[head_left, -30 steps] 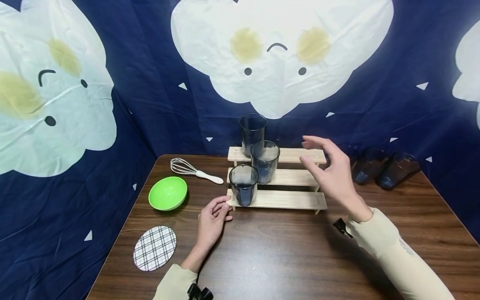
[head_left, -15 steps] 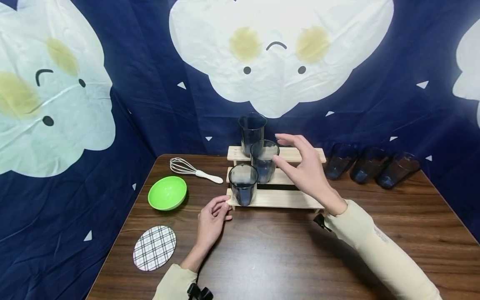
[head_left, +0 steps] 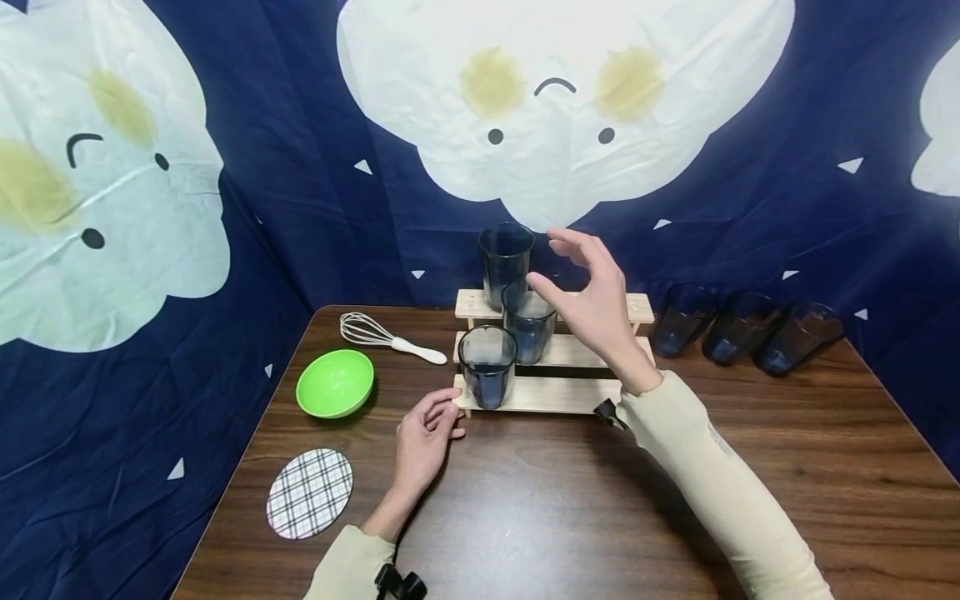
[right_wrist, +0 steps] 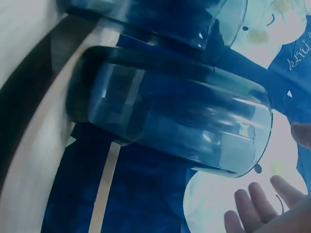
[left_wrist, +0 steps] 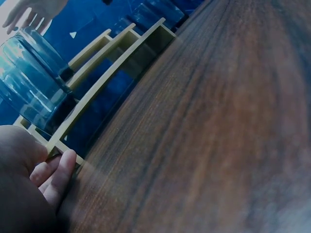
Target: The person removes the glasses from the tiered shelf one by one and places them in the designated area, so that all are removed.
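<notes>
Nearest, the left hand rests on the table, fingers loosely curled, empty, touching the wooden rack's left front corner. Beyond, the right hand hovers spread and empty, just right of the upright middle-step cup.

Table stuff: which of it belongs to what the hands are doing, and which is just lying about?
In use: right hand open over the middle cup; top cup; bottom cup; wooden steps; left hand touching the steps' corner.

Lying about: three tipped cups, whisk, green bowl, plaid coaster.
</notes>
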`<control>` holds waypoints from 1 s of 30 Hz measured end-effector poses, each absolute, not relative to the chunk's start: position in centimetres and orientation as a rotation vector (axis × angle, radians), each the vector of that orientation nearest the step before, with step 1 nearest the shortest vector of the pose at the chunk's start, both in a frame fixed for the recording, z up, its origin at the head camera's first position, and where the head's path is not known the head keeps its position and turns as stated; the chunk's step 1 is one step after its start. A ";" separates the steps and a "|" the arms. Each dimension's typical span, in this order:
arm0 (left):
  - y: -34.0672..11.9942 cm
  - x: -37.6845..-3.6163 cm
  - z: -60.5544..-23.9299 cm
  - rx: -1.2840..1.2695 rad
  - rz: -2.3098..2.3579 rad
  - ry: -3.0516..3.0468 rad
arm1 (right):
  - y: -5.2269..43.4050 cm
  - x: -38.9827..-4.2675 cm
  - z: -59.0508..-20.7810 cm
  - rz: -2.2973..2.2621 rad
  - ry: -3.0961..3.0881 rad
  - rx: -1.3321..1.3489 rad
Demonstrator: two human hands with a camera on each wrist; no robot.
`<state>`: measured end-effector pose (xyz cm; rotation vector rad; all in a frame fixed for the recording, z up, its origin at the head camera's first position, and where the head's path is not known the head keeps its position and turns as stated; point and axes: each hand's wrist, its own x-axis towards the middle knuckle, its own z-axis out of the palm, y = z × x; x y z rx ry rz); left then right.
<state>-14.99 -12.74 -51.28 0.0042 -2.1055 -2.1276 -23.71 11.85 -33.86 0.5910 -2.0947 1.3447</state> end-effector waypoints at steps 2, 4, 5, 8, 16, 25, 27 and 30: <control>-12.8 -15.0 -51.3 0.000 -2.126 -2.104 | 11.7 -24.1 -33.6 1.345 -2.141 0.568; -12.8 -15.1 -51.4 -0.005 -2.126 -2.100 | 11.4 -24.6 -33.4 1.352 -2.196 0.539; -12.8 -15.1 -51.4 -0.006 -2.126 -2.099 | 11.3 -24.8 -33.2 1.349 -2.226 0.521; -12.9 -15.2 -51.6 -0.010 -2.128 -2.098 | 10.9 -25.4 -32.9 1.362 -2.310 0.473; -12.8 -15.3 -51.7 -0.021 -2.119 -2.105 | 10.0 -26.5 -32.5 1.307 -2.474 0.390; -12.8 -15.2 -51.9 -0.023 -2.109 -2.113 | 9.3 -27.4 -32.3 1.176 -2.612 0.354; -12.8 -15.2 -51.9 -0.015 -2.106 -2.113 | 9.1 -27.5 -32.3 1.163 -2.631 0.364; -12.8 -15.2 -51.8 -0.015 -2.098 -2.117 | 9.0 -27.8 -32.4 1.157 -2.643 0.369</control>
